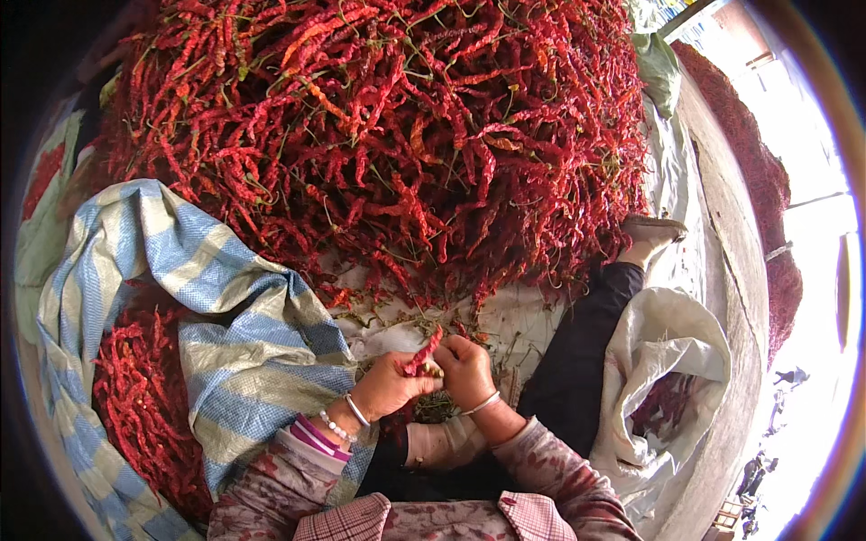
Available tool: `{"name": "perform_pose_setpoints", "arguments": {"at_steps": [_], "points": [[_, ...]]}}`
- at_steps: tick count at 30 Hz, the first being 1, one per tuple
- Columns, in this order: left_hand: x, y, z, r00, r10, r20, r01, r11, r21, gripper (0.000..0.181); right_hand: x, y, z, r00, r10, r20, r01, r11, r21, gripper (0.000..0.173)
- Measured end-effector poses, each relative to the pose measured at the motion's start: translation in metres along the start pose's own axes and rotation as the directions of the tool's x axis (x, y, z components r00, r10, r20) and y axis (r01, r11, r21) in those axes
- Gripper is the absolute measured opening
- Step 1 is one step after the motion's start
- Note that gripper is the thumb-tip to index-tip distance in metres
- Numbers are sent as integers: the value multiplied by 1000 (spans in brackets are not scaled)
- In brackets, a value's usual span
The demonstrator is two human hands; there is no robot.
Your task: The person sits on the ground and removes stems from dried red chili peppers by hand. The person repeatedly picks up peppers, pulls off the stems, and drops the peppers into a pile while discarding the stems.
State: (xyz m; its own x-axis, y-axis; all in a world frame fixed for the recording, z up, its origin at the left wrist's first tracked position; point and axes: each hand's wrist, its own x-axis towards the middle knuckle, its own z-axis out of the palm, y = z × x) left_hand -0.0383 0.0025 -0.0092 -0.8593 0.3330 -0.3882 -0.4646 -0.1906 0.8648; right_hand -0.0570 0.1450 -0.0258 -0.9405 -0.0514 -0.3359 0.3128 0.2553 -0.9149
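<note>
A dried red chili pepper (424, 351) points up from my left hand (385, 385), which grips it near its stem end. My right hand (467, 372) is close against the left one, its fingers bent at the pepper's stem; whether it pinches the stem is hard to see. Just beyond both hands rises a large heap of dried red chilies (392, 135), many with stems. Loose stems and bits of chili lie on the pale sheet (534, 308) around my hands.
A blue-and-white striped woven sack (250, 358) at the left holds chilies (145, 399). To the right, beyond my outstretched leg (578, 345), stands a white woven sack (666, 324) with dark red contents. Another chili heap (751, 162) lies farther right.
</note>
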Motion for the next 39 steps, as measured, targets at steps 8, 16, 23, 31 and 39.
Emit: {"name": "perform_pose_setpoints", "arguments": {"at_steps": [8, 16, 23, 31, 39], "points": [[9, -20, -18, 998, -52, -26, 55, 993, 107, 14, -1, -34, -22, 893, -317, 320, 387, 903, -186, 11], [0, -9, -12, 973, 111, 203, -136, 984, 115, 23, -16, -67, -30, 834, -281, 474, 424, 877, -227, 18], [-10, 11, -11, 959, -44, 280, 21, 996, 84, 14, -34, -57, -36, 861, 205, 465, -356, 897, 264, 13], [-13, 30, -8, 965, -99, 245, 82, 994, 79, 13, -39, -44, -41, 843, 230, 486, -484, 720, 498, 11], [-10, 16, -13, 956, -110, 271, 89, 992, 90, 11, -46, -69, -37, 906, -333, 261, 397, 881, -256, 15]]}}
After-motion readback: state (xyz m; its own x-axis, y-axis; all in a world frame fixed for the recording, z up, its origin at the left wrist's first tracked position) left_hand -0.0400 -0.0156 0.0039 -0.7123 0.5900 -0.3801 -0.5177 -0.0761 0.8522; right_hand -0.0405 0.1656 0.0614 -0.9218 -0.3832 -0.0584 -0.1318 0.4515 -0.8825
